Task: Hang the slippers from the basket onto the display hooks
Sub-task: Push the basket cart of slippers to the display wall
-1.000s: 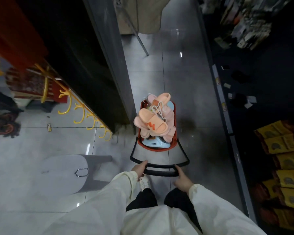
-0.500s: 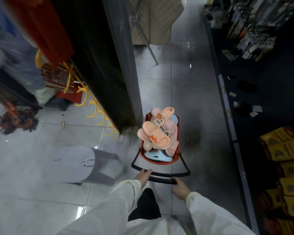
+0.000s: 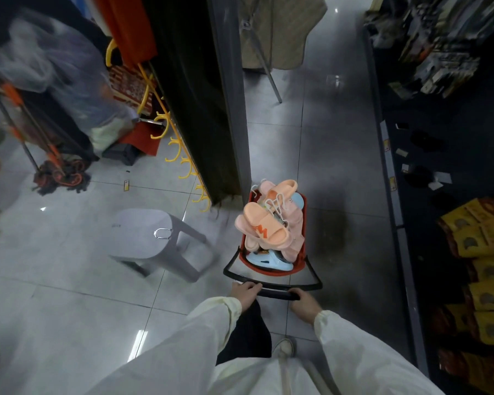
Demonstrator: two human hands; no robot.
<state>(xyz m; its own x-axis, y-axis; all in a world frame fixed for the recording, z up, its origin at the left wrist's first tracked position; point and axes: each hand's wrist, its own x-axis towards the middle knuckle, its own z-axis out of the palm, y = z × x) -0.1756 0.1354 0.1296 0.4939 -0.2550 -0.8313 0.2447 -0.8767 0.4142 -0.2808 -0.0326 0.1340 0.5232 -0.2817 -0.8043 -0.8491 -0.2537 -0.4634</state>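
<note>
**Basket of Slippers Held by the Handle, Nothing Hung Yet**

The red basket point(image 3: 271, 273) is seen on the floor at the end of a dark display panel, piled high with slippers point(image 3: 261, 228). None has been hung. The black handle point(image 3: 274, 292) is gripped by both hands: the fingers of the left hand point(image 3: 244, 292) are curled over the bar, and the right hand point(image 3: 304, 305) is wrapped round it near its right end. The yellow display hooks point(image 3: 183, 163) are ranged along the panel's left face, near the basket.

The slippers are judged to be light, soft foam, springy rather than fragile and unlikely to slip. White hangers point(image 3: 277, 203) are tangled among them. Each pair is best taken by its hanger's hook, so that it can be dropped straight over a prong. An orange mark on the topmost peach slipper may be a letter M, though blur prevents certainty. No other writing can be read.
</note>
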